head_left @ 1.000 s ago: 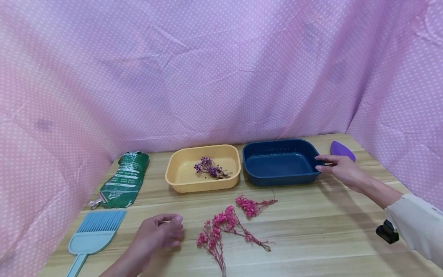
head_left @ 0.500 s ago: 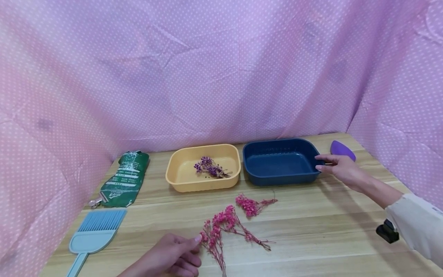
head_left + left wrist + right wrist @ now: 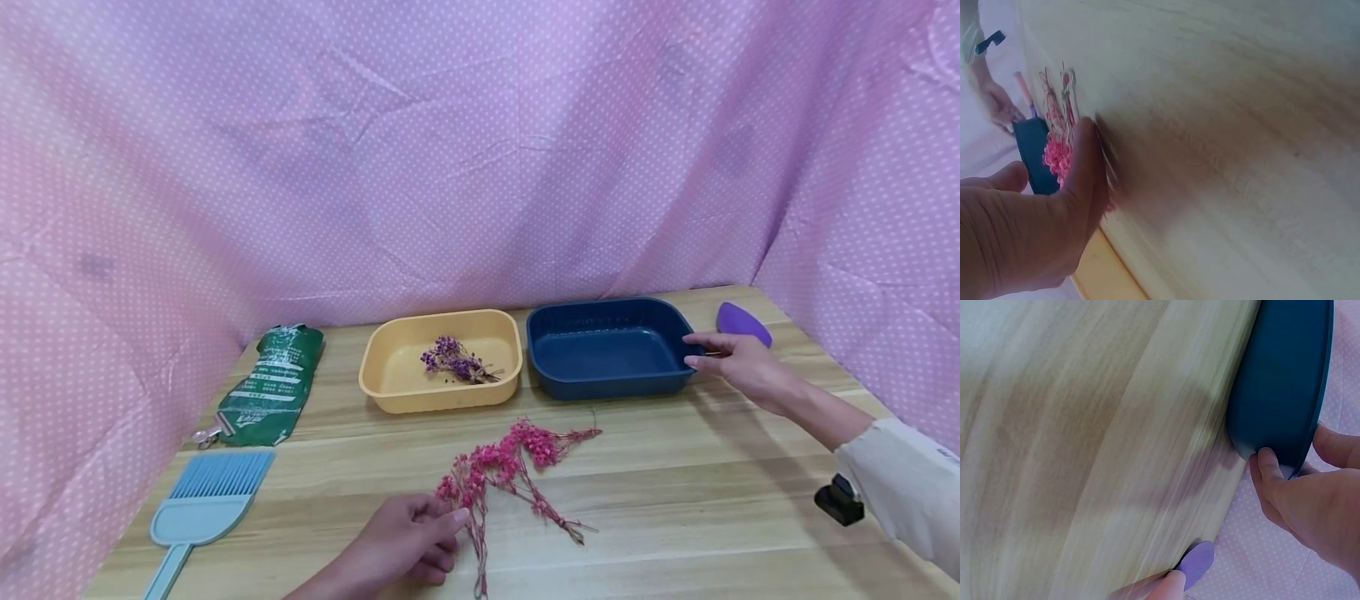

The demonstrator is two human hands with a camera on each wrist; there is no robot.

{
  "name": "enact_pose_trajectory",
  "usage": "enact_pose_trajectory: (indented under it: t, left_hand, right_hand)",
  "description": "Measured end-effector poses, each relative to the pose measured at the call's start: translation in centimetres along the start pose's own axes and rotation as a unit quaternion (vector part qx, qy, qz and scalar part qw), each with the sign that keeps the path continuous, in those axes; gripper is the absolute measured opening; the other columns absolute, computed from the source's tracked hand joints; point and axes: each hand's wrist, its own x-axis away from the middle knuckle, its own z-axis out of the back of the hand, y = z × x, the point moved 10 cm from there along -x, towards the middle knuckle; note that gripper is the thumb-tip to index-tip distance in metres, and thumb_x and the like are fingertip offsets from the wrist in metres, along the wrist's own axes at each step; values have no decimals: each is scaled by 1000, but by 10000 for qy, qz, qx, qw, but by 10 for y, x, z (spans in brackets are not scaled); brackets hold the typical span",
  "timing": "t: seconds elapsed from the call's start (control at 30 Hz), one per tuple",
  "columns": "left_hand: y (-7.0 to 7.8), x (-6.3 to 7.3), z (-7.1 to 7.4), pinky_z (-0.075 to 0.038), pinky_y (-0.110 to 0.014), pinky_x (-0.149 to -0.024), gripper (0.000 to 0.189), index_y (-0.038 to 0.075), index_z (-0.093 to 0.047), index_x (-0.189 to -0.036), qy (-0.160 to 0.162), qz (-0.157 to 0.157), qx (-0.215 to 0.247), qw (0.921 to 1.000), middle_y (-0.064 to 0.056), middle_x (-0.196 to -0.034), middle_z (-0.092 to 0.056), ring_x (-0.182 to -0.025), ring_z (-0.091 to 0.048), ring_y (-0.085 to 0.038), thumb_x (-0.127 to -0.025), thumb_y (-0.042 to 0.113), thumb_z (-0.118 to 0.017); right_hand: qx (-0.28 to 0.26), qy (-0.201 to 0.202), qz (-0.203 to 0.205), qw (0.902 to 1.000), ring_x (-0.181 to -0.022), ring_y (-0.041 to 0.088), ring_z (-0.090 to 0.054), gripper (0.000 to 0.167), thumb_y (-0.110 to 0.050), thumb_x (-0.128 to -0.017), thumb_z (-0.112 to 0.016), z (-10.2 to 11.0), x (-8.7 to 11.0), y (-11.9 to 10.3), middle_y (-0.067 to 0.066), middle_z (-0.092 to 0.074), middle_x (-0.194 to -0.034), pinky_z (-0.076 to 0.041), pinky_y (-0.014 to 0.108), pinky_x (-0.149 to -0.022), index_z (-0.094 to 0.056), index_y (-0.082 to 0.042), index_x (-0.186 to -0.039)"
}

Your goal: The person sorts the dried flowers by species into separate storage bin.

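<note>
My left hand is at the leftmost sprig of pink dried flowers, its fingertips right at the blossoms and upper stem. In the left wrist view, my thumb stands apart from the other fingers, with pink blossoms showing beyond. Two more pink sprigs lie close to its right, their blossoms overlapping. My right hand holds the right end of a dark blue basin; the right wrist view shows thumb and fingers on opposite sides of its wall.
Left of the blue basin stands a yellow basin with a purple dried bunch inside. A green packet with a metal clip and a light blue brush lie at left. A purple-headed tool lies beyond my right hand.
My left hand has moved right and toward me to the pink flowers. The leftmost sprig's blossoms have shifted right and away from me. My right hand stays on the blue basin.
</note>
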Motion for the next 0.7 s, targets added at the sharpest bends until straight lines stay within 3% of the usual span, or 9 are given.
enact_pose_trajectory:
  t: [0.1, 0.23, 0.33, 0.37, 0.47, 0.57, 0.63, 0.7]
  left_hand:
    - [9, -3, 3, -57, -30, -58, 55, -3, -60, -112, 473, -268, -568, 9969, -7, -80, -63, -64, -63, -16, -85, 43, -71]
    - [16, -8, 7, -44, -27, -51, 63, -2, -62, -112, 1011, -324, -1629, 9809, -6, -79, -57, -62, -55, -17, -78, 49, -75]
    - [18, -11, 5, -49, -34, -60, 70, 1, -62, -115, 1178, -215, -2388, 9637, -7, -88, -55, -75, -53, -20, -72, 54, -78]
    - [21, -11, 3, -52, -39, -66, 70, 2, -62, -116, 1224, -304, -2636, 9563, -7, -93, -55, -81, -54, -22, -71, 53, -79]
    - [30, -10, 0, -54, -50, -80, 60, 2, -63, -115, 1306, -814, -3245, 9333, -7, -99, -56, -89, -58, -25, -72, 39, -82]
    - [40, -5, -1, -56, -45, -76, 43, 0, -65, -109, 1394, -1468, -3523, 9137, -5, -94, -57, -84, -59, -22, -72, 17, -80]
    - [43, -4, 0, -55, -37, -70, 38, 0, -65, -106, 1390, -1675, -3501, 9111, -3, -89, -56, -79, -56, -18, -71, 7, -79]
    - [42, -4, 2, -50, -31, -64, 37, 1, -66, -105, 1336, -1650, -3387, 9166, 0, -86, -54, -75, -51, -14, -71, 8, -80]
  right_hand:
    - [-14, -5, -6, 10000, -93, -12, -46, 56, -26, -97, -59, 0, 0, 1, 31, -46, -137, -45, 8, -75, -43, 9, -138]
    - [-47, -29, -24, 10000, -92, -12, -47, 57, -26, -97, -59, -1, 1, 1, 32, -46, -136, -46, 9, -75, -42, 9, -138]
    - [-44, -35, -33, 10000, -92, -12, -48, 57, -27, -97, -59, 0, 2, 0, 31, -48, -135, -48, 12, -77, -43, 9, -139]
    - [-58, -33, -30, 10000, -92, -12, -48, 57, -27, -97, -59, -1, 2, 0, 31, -48, -134, -48, 12, -77, -43, 8, -139]
    - [-33, -8, -1, 10000, -91, -12, -48, 57, -27, -97, -59, 0, 2, -1, 31, -50, -132, -49, 13, -77, -43, 8, -138]
    - [-16, 8, 17, 10000, -91, -12, -48, 56, -27, -97, -59, 1, 2, -2, 31, -50, -132, -48, 12, -76, -44, 8, -138]
    - [3, 14, 9, 10000, -90, -11, -48, 56, -28, -97, -59, 2, 2, -3, 31, -50, -132, -48, 11, -76, -44, 8, -138]
    - [25, 18, 6, 10000, -91, -11, -48, 56, -28, -97, -59, 2, 2, -3, 31, -50, -133, -47, 10, -75, -44, 8, -138]
